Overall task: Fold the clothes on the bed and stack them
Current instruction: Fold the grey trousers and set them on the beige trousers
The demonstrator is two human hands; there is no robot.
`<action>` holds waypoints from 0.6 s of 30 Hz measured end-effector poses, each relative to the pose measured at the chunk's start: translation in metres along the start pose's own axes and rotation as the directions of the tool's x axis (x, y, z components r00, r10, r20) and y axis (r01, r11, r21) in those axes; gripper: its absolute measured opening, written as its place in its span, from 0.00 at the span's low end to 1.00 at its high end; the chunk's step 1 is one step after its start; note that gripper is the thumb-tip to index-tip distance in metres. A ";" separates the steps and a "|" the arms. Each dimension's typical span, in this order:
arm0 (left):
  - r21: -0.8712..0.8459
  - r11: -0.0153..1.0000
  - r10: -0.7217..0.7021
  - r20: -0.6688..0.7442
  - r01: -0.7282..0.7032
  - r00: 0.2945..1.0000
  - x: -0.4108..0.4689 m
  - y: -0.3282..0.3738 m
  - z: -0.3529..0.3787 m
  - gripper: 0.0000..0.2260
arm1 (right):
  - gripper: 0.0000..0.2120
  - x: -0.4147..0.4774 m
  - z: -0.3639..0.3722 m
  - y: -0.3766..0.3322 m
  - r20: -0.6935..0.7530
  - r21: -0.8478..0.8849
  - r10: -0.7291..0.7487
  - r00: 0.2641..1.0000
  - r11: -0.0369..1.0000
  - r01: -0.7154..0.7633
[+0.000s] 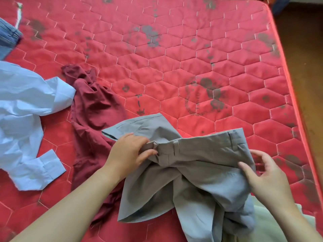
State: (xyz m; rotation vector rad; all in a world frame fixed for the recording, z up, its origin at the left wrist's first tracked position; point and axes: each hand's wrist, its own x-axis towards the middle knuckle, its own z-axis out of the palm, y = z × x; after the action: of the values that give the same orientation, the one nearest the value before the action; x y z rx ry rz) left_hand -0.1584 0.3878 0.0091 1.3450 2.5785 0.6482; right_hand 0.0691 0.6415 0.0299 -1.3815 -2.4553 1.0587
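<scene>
**Grey trousers (192, 172) held at the waistband, both hands on**

- Grey trousers lay crumpled on the red quilted mattress (174, 58), at the edge nearest the viewer. The waistband ran across the top of the heap with its belt loops showing. The legs were bunched and twisted below it, trailing toward the viewer.
- Left hand (129, 152) was at the trousers' left end. It pinched the waistband by a belt loop, fingers over the top and thumb pressed in from below.
- Right hand (267, 179) was at the trousers' right end. Its thumb lay on the cloth just under the waistband corner and its fingers curled round past the edge. It held the cloth loosely; contact on the underside could not be seen.
- The two hands were well apart, with the waistband stretched between them.
- Maroon garment (94, 109) lay unfolded and rumpled to the left of the trousers. Its near part was tucked under the trousers' left flap and under the left forearm.
- Light blue shirt (22, 105) lay further left of the trousers, beyond the maroon piece. It was spread loose, with one cuff touching the maroon cloth and another cuff lying flat lower down.
- Blue denim piece (8, 37) sat far up-left of the trousers, cut off by the frame edge. What kind of garment it was could not be told.
- Mattress beyond the trousers carried dark blotchy stains.
- Wooden floor (305, 49) showed to the right of the trousers, past the mattress edge.
- Pale greenish cloth (272, 222) was just below the trousers' right side, under the right forearm. What it was remained unclear.
</scene>
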 end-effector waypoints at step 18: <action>0.182 0.981 0.052 0.055 -0.061 0.997 -0.090 0.081 -0.096 0.10 | 0.10 -0.036 -0.033 -0.112 0.604 -0.221 -0.595 0.531 0.515 0.828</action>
State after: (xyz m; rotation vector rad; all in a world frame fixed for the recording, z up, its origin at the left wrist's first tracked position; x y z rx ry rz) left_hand -0.0782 0.3262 0.1259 1.4735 2.6219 0.3870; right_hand 0.0255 0.5921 0.1335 0.0901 -3.2925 0.5702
